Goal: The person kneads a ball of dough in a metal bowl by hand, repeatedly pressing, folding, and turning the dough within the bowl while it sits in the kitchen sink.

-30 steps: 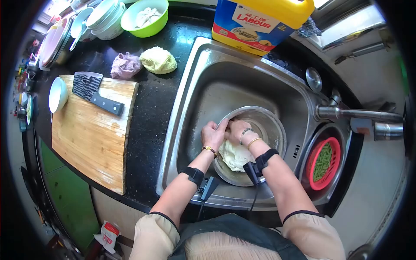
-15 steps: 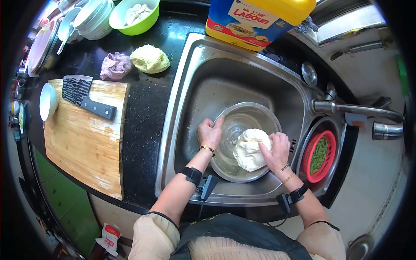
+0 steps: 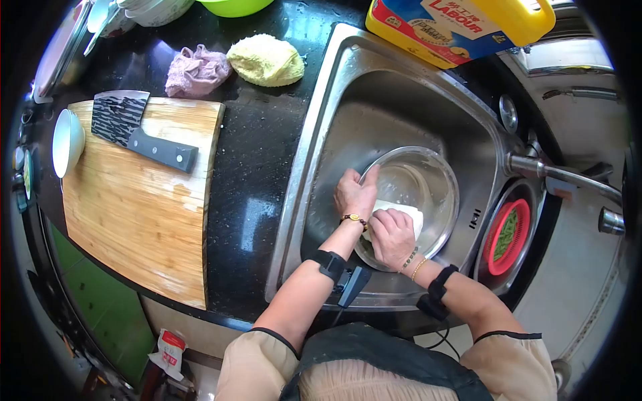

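A metal bowl [image 3: 438,180] sits inside the steel sink [image 3: 354,113]. My left hand [image 3: 354,194] is closed on the bowl's left rim, thumb along the edge. My right hand [image 3: 393,235] is down inside the bowl with curled fingers, on a smooth white lump that looks like dough [image 3: 409,215]. Much of the lump is covered by the hand, and its underside does not show. Both hands are close together on the bowl's left side.
Left of the sink lies a wooden cutting board [image 3: 134,207] with a cleaver [image 3: 144,134] and a white bowl [image 3: 68,144]. Purple [image 3: 196,71] and yellow cloths [image 3: 266,60] lie behind. A yellow jug [image 3: 448,30], a faucet [image 3: 568,174] and a red basket [image 3: 498,250] edge the sink.
My right hand has moved left across the bowl, bringing the white dough beside my left hand. My left hand keeps its hold on the rim. The whole view has shifted.
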`<state>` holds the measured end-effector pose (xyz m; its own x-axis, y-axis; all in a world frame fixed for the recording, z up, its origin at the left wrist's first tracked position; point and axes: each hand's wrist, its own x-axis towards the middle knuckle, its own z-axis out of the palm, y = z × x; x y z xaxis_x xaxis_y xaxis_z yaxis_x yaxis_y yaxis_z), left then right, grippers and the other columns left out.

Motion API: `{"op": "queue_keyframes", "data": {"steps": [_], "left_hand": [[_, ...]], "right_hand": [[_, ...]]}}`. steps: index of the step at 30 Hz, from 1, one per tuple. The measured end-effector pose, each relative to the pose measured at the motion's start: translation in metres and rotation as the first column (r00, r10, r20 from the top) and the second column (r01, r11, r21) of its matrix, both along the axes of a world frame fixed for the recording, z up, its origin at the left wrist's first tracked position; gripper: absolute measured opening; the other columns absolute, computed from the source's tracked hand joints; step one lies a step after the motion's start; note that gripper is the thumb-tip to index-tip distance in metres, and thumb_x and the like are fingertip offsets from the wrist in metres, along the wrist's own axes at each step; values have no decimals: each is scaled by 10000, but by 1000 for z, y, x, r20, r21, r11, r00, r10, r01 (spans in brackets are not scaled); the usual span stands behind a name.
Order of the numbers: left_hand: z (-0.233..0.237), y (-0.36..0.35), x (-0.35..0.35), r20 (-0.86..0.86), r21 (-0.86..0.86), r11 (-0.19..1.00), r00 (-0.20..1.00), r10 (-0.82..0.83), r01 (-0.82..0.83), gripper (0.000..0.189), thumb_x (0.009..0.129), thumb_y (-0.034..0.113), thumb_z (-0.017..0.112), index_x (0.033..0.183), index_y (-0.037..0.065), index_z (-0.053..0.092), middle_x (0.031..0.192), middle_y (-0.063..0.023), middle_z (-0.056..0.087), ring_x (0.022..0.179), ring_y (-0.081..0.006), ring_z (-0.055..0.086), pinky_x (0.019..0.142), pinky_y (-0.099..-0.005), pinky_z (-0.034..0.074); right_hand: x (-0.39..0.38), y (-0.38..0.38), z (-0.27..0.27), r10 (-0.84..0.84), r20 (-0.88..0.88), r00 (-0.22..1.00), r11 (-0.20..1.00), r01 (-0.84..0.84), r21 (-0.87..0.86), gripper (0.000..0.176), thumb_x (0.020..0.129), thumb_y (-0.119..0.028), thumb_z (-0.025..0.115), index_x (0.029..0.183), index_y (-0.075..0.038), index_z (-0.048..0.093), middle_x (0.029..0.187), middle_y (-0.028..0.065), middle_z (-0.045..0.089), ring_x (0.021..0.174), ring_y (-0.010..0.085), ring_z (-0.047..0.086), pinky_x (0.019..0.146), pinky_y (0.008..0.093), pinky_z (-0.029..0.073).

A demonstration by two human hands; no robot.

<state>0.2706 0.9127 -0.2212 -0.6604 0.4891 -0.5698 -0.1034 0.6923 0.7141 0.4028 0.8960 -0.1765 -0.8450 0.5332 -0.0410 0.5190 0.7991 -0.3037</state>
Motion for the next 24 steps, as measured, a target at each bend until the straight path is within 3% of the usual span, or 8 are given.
{"op": "queue_keyframes", "data": {"steps": [6,10,18,24], "left_hand": [[0,0,-1,28,-17,1000,1000,-8,9,529,724,456,704,584,22,436,549,-136,492,519,-250,431,551,-402,404],[0,0,0,39,-34,999,999,13,-12,526,723,455,706,589,21,440,552,-130,503,519,-231,441,553,-390,417],[0,-1,0,60,-45,999,998,12,-10,515,725,439,713,589,22,445,543,-109,494,516,-198,433,540,-372,417],[2,0,-1,13,-17,1000,1000,11,-11,514,727,432,715,570,27,440,528,-93,478,512,-179,405,523,-366,408]], "right_hand": [[-19,2,-23,34,98,995,997,-41,63,249,705,-217,575,910,-77,601,956,84,558,966,237,495,875,395,324],[-26,6,-38,14,176,984,999,-22,47,242,708,-232,566,905,-101,616,931,66,557,956,226,487,859,379,314],[-51,33,-34,-12,472,881,973,118,-197,304,725,-317,580,949,-114,611,890,56,599,937,226,520,809,364,328],[-48,44,-46,-108,403,909,970,184,-157,396,702,-352,592,983,-74,584,888,84,599,901,247,540,783,377,352]]}}
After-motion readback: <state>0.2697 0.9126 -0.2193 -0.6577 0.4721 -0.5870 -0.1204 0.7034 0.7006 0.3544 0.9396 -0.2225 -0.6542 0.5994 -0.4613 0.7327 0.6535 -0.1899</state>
